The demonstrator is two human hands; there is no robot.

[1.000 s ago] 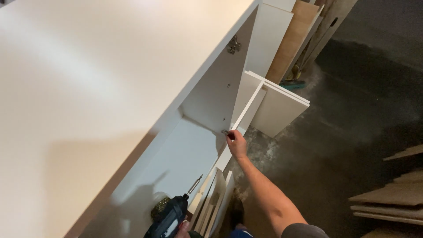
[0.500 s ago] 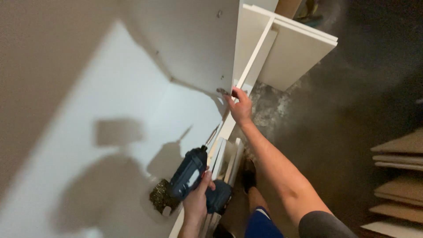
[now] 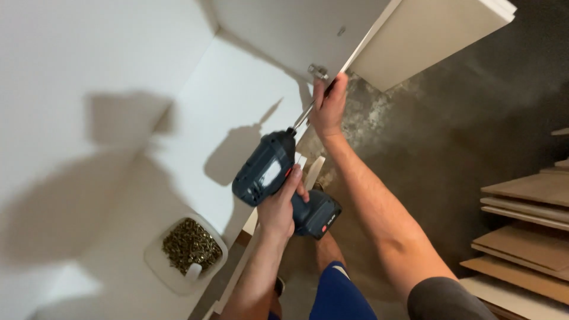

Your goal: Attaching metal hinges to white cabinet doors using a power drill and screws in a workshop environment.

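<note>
Left hand [image 3: 278, 207] wrapped around blue drill [image 3: 278, 178]; right hand [image 3: 329, 106], arm outstretched, fingers pinching the bit at the hinge [image 3: 317, 72] (white cabinet panel).

The left hand [image 3: 283, 204] gripped the handle of a dark blue cordless drill [image 3: 278, 178], whose long bit [image 3: 302, 117] angled up toward a small metal fitting [image 3: 317, 72] on the edge of a white cabinet panel [image 3: 278, 35]. The right hand [image 3: 329, 105] reached up with its fingers at that fitting, beside the bit's tip. A white tub of brass-coloured screws [image 3: 191, 244] sat on the white board [image 3: 118, 178] below, and brown wooden boards [image 3: 527, 237] lay stacked at the right on the grey concrete floor [image 3: 450, 136].
</note>
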